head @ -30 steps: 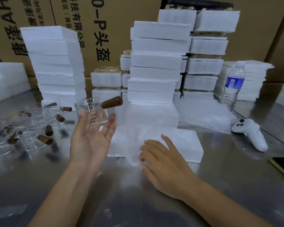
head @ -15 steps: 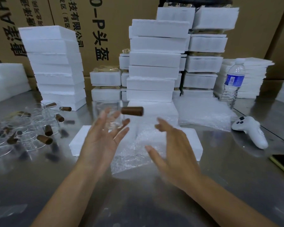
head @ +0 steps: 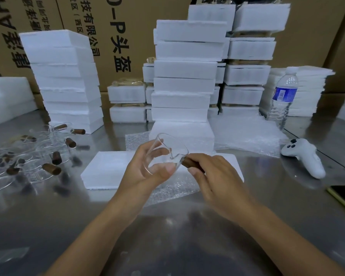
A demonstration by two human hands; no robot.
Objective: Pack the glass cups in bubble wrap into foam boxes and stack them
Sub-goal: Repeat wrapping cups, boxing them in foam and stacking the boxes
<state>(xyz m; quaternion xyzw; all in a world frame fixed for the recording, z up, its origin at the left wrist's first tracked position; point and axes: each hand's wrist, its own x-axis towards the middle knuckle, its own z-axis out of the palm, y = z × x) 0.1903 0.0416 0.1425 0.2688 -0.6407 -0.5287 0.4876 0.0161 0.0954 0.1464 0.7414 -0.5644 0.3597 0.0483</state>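
The step now looks like getting the glass cup (head: 163, 154) ready to lay on the bubble wrap (head: 175, 189). To do it well, the cup should go down softly on its side, in the middle of the sheet, so there is wrap all round it to fold over. The brown handle (head: 189, 165) sticks out, so it needs wrap too. Glass is slippery and can break, so a firm but gentle hold is best, with no bumping on the metal table (head: 167, 236).

The left hand (head: 145, 174) is curled round the cup. Its thumb is on the near side, and its fingers show through the glass on the far side. The right hand (head: 217, 176) pinches the brown handle with bent fingers. Both hands hold the one cup, tilted, just above the wrap.

The wrap lies partly on a flat white foam box (head: 108, 168) in the middle of the table. More cups (head: 38, 156) sit on the left. Tall stacks of foam boxes (head: 183, 76) stand on the far side.
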